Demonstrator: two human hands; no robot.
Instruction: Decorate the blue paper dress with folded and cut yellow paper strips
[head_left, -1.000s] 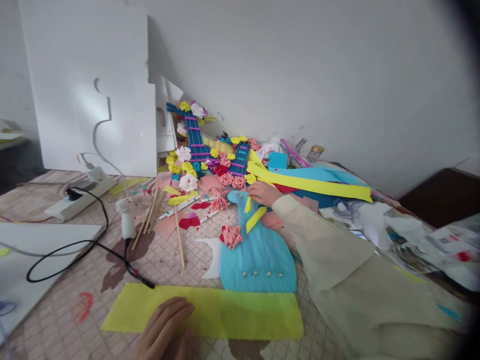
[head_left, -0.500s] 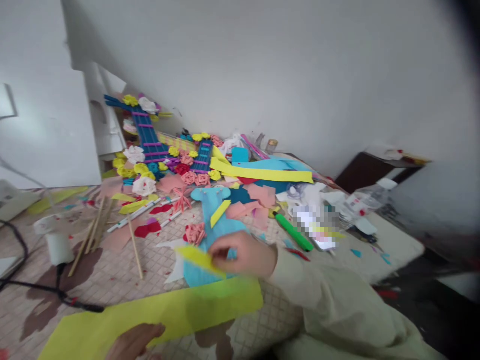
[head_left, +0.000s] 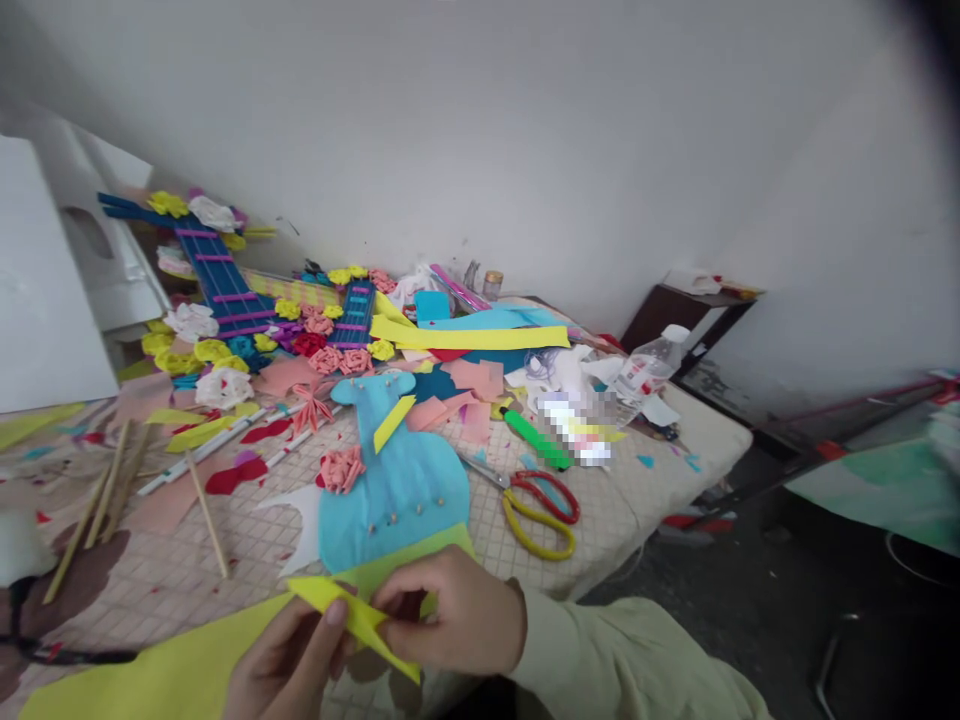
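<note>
Both my hands meet at the bottom of the view on a small yellow paper strip [head_left: 352, 615]. My left hand [head_left: 281, 665] pinches its left part between thumb and fingers. My right hand [head_left: 450, 620] pinches its right part, fingers curled. Under them lies a large yellow-green sheet [head_left: 150, 680] on the table. Just beyond sits a blue guitar-shaped cutout [head_left: 394, 485] with a yellow strip, small beads and a pink paper flower on it.
Red and yellow scissors [head_left: 536, 505] and a green marker [head_left: 536, 440] lie right of the cutout. Paper flowers, blue ladder-like pieces [head_left: 217, 280], sticks [head_left: 206, 515] and coloured scraps crowd the back. A plastic bottle [head_left: 645, 370] lies near the table's right edge.
My right hand drew back from the cutout's neck to the near edge carrying the yellow strip. My left hand rose from the sheet and took hold of it. The view swung right.
</note>
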